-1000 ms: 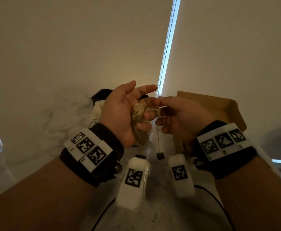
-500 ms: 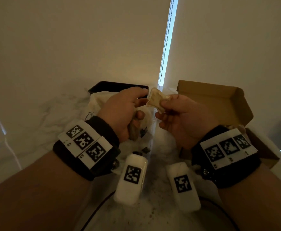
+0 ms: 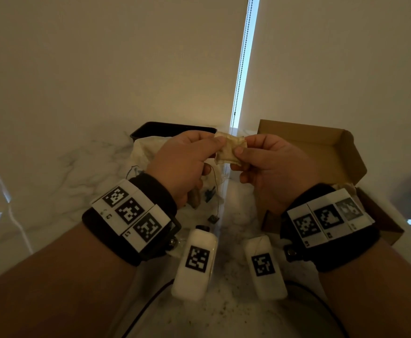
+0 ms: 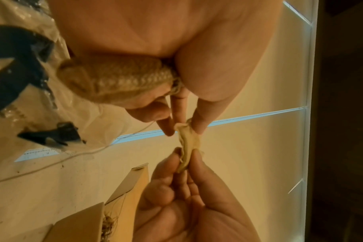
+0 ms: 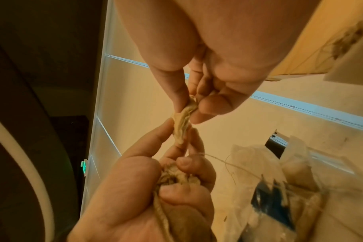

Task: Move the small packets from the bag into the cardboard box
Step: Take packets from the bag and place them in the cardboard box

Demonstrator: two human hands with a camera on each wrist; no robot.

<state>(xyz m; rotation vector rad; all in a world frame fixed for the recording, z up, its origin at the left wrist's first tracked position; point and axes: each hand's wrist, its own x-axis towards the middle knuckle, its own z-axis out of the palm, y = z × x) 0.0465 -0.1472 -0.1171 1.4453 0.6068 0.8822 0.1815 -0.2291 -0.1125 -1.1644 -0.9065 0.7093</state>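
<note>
A small tan packet (image 3: 230,152) is stretched between both hands above the table. My left hand (image 3: 217,147) pinches its left end with thumb and forefinger, and my right hand (image 3: 244,146) pinches the other end. In the left wrist view the packet (image 4: 187,144) hangs between my left fingertips (image 4: 199,127) and the right hand (image 4: 184,163). More packets (image 4: 116,80) are bunched in my left palm, and a thin string with a dark tag (image 3: 213,218) hangs below. The clear plastic bag (image 3: 146,152) lies under my left hand. The open cardboard box (image 3: 321,152) stands to the right.
A black tray (image 3: 172,128) sits behind the bag against the wall. A bright window strip (image 3: 244,57) runs up the wall. The marble table (image 3: 65,172) stretches left. Loose strings lie inside the box (image 4: 108,227).
The right hand pulled one packet out of the bunch in the left hand and lifted it. Now the left thumb and forefinger pinch that packet's other end too.
</note>
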